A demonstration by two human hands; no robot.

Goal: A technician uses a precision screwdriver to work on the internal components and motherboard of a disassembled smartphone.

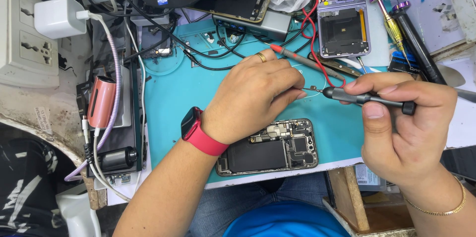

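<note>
My right hand (404, 128) grips a slim dark-grey metal precision screwdriver (364, 99) level above the teal rubber work mat (171, 98). My left hand (255, 95) pinches closed at its fine tip. Just below lies 1 opened black smartphone (270, 148), circuit boards exposed. A small white rectangular label (42, 119) sits on the worn left bench edge.

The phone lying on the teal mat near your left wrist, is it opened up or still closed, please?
Opened up: the phone lies with its cover off, black battery and circuit boards exposed, on the teal mat.
</note>
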